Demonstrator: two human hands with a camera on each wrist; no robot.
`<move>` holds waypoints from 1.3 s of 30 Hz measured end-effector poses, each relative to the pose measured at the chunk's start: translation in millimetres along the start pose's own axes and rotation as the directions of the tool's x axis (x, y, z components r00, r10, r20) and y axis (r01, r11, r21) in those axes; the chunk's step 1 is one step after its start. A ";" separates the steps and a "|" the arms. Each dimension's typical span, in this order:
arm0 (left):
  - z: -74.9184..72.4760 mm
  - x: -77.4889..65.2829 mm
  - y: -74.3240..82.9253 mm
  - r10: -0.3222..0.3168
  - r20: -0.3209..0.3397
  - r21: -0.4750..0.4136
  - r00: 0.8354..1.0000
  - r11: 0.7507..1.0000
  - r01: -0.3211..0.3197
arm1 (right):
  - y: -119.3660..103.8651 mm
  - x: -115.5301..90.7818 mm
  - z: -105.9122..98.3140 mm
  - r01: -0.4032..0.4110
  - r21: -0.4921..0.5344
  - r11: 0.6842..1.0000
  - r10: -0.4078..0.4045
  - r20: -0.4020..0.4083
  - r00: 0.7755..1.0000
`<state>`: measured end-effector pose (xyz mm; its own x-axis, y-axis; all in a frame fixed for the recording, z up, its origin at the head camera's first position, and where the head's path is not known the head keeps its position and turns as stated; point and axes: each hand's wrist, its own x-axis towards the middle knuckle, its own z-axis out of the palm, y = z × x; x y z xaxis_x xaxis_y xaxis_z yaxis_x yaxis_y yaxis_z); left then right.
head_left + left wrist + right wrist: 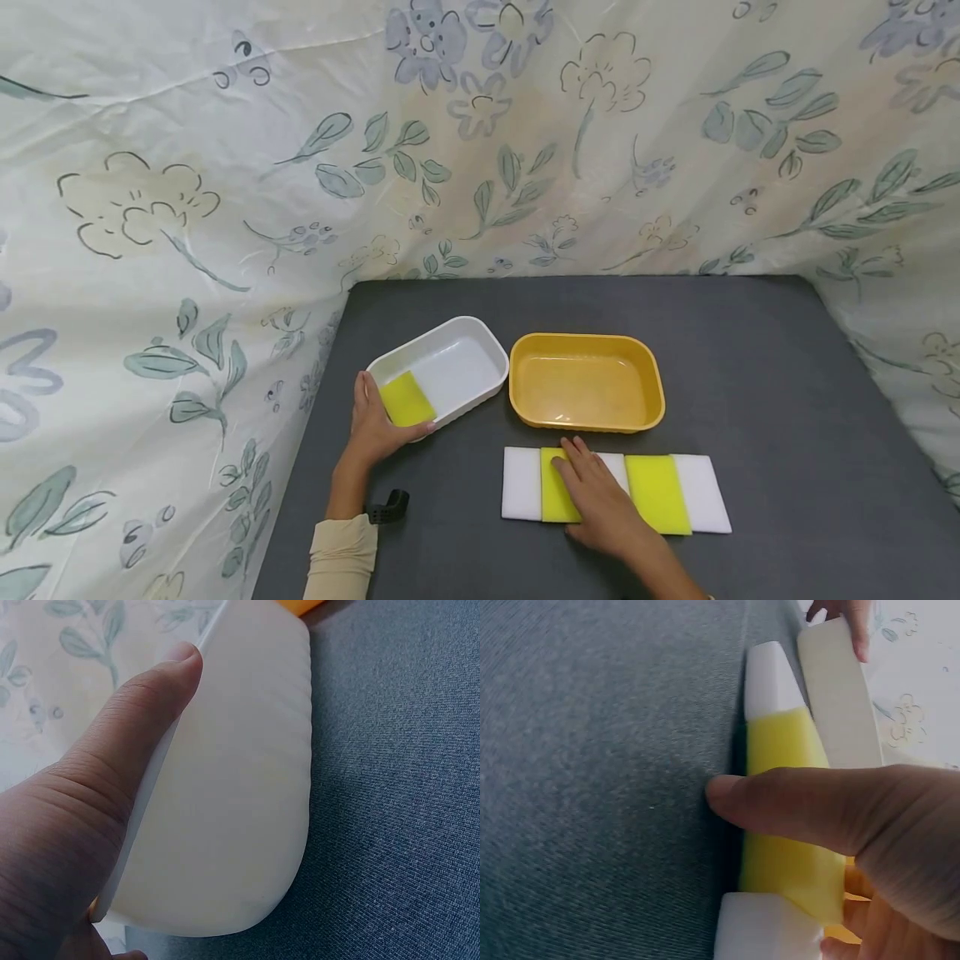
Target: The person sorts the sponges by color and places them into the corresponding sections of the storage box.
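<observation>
My left hand (373, 425) grips the white tray (468, 362) at its near left corner, thumb (142, 712) along the near rim. Inside the tray, a yellow sponge (407, 400) lies at the left end. My right hand (600, 500) reaches over the left yellow sponge (553, 492) in a row on the table. Its thumb (780, 799) lies across the near side and its fingers reach the far edge, holding the sponge between them. White sponges (522, 483) and another yellow sponge (660, 493) make up the rest of the row.
A yellow tray (585, 342) stands just right of the white one, behind the row. Dark grey cloth (780, 400) covers the table. Floral fabric (480, 192) hangs at the back and both sides. A black band (387, 507) is by my left wrist.
</observation>
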<state>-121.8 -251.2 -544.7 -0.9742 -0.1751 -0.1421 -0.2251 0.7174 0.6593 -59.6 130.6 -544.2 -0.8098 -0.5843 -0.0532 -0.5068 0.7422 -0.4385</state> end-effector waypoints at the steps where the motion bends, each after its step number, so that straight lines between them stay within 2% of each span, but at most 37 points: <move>1: -0.3 0.1 0.0 -0.003 0.002 0.000 1.000 1.000 0.003 | -0.1 0.4 0.4 0.005 -0.001 1.000 -0.005 -0.011 1.000; 11: -2.8 -1.7 3.2 -0.003 0.009 -0.015 1.000 1.000 0.003 | 1.4 0.3 -1.3 0.103 -0.072 0.992 -0.111 -0.115 0.987; 14: -2.8 -1.4 3.0 -0.011 0.012 -0.013 1.000 1.000 0.011 | -1.6 -1.3 -6.6 0.119 -0.066 0.991 -0.126 -0.107 0.986; 20: -3.3 -1.4 3.0 -0.017 0.016 -0.010 1.000 1.000 0.017 | -12.3 -5.1 -23.7 0.101 -0.048 0.994 -0.104 -0.060 0.993; 29: -3.7 -1.3 2.3 -0.013 0.012 -0.006 1.000 1.000 0.013 | -19.2 -8.1 -43.5 0.091 -0.022 0.996 -0.092 -0.052 0.994; 39: -1.7 -1.9 0.7 -0.012 0.004 -0.001 1.000 1.000 0.012 | -23.4 -2.7 -53.8 0.150 0.034 0.988 -0.149 -0.046 0.988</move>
<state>-120.1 -251.5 -542.7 -0.9715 -0.1807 -0.1531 -0.2367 0.7144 0.6585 -61.5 132.5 -485.5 -0.7381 -0.6726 0.0541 -0.6126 0.6344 -0.4714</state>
